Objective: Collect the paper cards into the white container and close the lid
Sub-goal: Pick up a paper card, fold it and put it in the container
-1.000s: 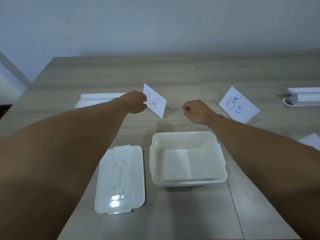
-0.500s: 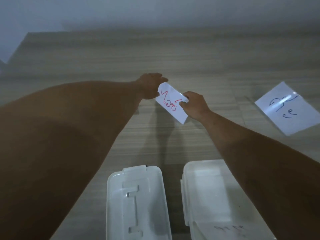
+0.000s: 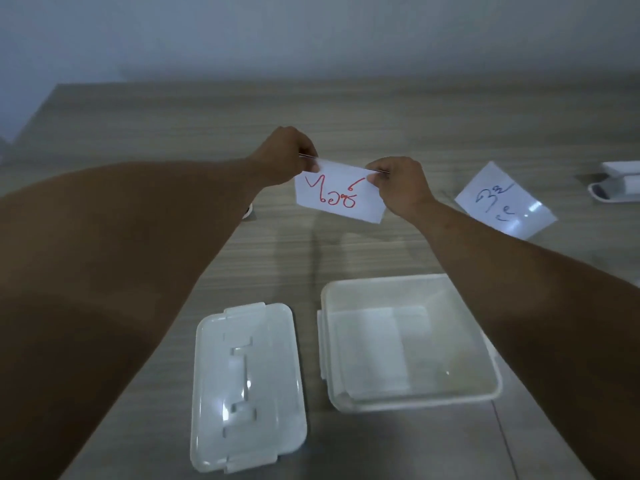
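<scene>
A white paper card with red writing hangs in the air above the table, past the container. My left hand pinches its upper left corner and my right hand pinches its upper right corner. The white container stands open on the table below, with a white sheet lying flat on its bottom. Its lid lies flat to the left of it. A second card with blue writing lies on the table to the right.
A white holder sits at the far right edge of the wooden table. A small dark object peeks out beside my left forearm. The wall runs behind the table.
The red-written card went from my left hand alone to both hands, and now hangs level by its top corners. The view shifted, bringing the container and lid back in fully.
</scene>
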Available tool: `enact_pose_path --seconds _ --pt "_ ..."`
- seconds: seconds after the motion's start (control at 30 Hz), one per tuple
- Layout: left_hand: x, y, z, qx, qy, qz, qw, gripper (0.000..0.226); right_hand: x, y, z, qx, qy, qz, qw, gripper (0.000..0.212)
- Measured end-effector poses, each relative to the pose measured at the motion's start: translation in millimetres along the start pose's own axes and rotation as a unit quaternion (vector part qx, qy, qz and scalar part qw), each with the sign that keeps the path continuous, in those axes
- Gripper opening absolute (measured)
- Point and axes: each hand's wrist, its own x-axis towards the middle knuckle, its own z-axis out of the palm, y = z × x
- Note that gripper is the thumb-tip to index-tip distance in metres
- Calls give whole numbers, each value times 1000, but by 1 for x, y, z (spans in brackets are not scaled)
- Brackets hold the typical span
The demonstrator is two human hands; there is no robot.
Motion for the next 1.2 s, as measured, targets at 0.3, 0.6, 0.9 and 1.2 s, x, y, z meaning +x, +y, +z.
enact_pose_path --seconds 0.3,0.6,0.9,1.2 --pt "-130 107 -1 -65 82 -21 994 25 -117 -6 -106 54 -10 -54 997 25" --pt "-220 142 57 -79 10 -77 994 24 -200 39 -119 32 -92 -35 995 24" --pt "-252 110 119 -37 -110 -74 990 17 -228 87 -85 -47 -194 -15 980 18" --pt "-250 100 140 53 -251 -29 966 19 -239 99 -61 -128 -316 9 940 20"
